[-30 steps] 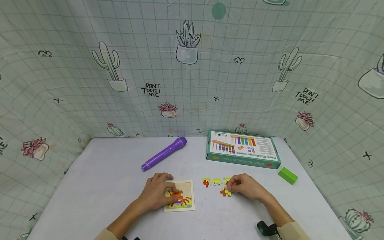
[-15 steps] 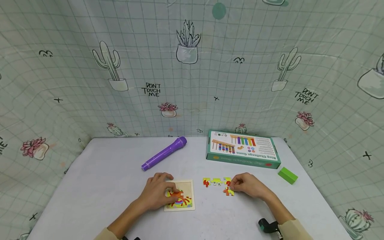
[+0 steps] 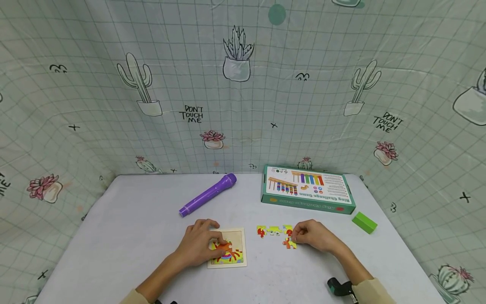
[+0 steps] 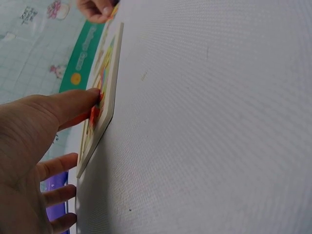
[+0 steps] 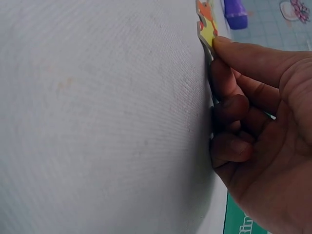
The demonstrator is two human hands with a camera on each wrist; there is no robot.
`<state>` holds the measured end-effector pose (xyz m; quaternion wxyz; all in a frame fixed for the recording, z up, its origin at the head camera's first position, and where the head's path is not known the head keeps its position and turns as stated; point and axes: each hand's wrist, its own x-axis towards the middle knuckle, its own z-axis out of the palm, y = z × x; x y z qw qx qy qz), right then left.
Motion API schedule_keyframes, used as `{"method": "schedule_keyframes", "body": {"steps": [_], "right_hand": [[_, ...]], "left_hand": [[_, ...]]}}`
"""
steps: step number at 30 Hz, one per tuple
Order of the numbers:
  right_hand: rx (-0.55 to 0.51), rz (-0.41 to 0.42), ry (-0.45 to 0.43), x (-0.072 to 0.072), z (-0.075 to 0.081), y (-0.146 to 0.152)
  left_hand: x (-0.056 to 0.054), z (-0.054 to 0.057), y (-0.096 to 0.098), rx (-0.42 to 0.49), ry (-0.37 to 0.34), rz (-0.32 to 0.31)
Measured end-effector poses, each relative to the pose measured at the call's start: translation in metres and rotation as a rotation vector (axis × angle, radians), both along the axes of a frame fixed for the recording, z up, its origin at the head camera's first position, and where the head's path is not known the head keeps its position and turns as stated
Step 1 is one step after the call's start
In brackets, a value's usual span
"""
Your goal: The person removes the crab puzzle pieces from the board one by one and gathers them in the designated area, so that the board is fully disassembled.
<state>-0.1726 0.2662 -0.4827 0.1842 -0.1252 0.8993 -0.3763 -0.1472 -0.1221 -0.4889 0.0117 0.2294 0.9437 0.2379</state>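
My left hand (image 3: 200,244) rests over a small square wooden puzzle board (image 3: 244,249), its thumb and index fingertips touching the picture pieces. In the left wrist view the thumb (image 4: 80,102) lies on the picture, with the other fingers spread by the board's edge. A thumb and index finger of my right hand (image 3: 313,235) pinch the edge of an orange and yellow puzzle piece (image 3: 287,243), low over the table. The right wrist view shows this piece (image 5: 208,29) at the thumb tip, other fingers curled. Loose puzzle pieces (image 3: 274,230) lie in a row just beyond it.
A purple toy microphone (image 3: 208,195) lies behind the board. At the back right sit a green and white game box (image 3: 308,190) and a green block (image 3: 364,222). Patterned cloth (image 3: 243,105) encloses the table's back and sides.
The right hand has shifted the pinched puzzle piece slightly to the right and turned it a little, mostly in the first half second. The left hand and board stay put.
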Motion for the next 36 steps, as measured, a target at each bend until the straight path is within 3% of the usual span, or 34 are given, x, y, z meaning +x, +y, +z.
{"method": "schedule_keyframes", "body": {"steps": [16, 36], "right_hand": [[0.051, 0.012, 0.043, -0.0007, 0.0015, -0.0035], [0.036, 0.028, 0.043, -0.0015, -0.0001, -0.0015]], "left_hand": [[0.0007, 0.0011, 0.0008, -0.016, 0.003, 0.009], [0.0007, 0.0008, 0.0004, -0.014, 0.005, 0.002]]}}
